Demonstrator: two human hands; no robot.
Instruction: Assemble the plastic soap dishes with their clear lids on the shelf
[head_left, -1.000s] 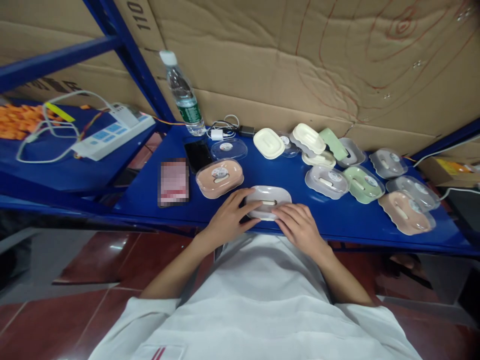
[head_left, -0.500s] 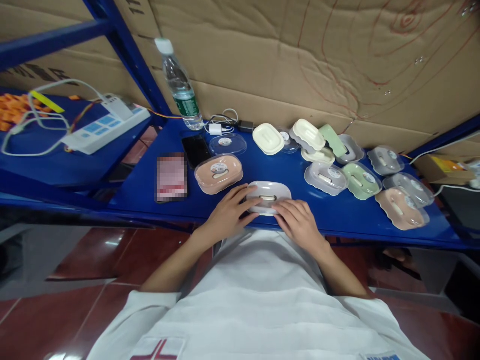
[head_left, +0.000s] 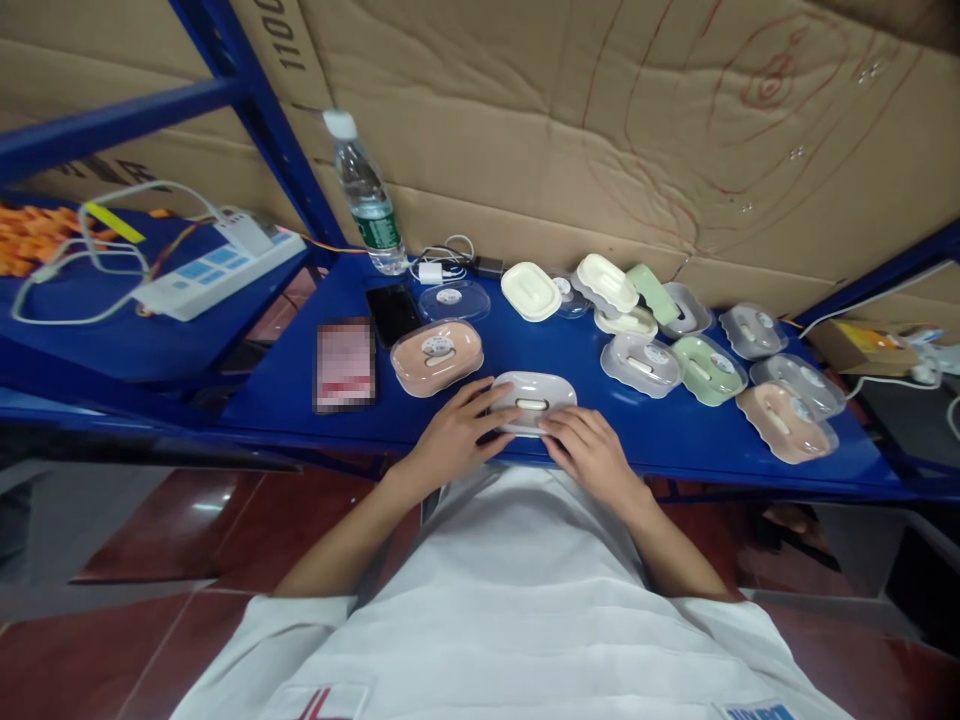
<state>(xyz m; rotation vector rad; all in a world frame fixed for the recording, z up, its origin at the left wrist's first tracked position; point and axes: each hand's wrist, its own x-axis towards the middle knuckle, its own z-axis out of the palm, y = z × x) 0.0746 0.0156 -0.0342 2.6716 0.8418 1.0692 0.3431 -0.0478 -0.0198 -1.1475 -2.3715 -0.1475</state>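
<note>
Grey dish (head_left: 536, 387): long axis left-right; left hand (head_left: 459, 428), right hand (head_left: 591, 452), grip clamped on it.

There are two hands (head_left: 454, 430) (head_left: 589, 448), two peach dishes (head_left: 437, 368) (head_left: 776, 422), one lidded green dish (head_left: 707, 372) and one bottle (head_left: 367, 195).

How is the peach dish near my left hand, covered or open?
Covered: a clear lid bearing a white sticker sits over the peach dish.

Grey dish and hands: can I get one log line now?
left hand: at left end of grey dish | right hand: at its near right edge | grey dish: on blue table | peach dish: beyond left hand
</note>
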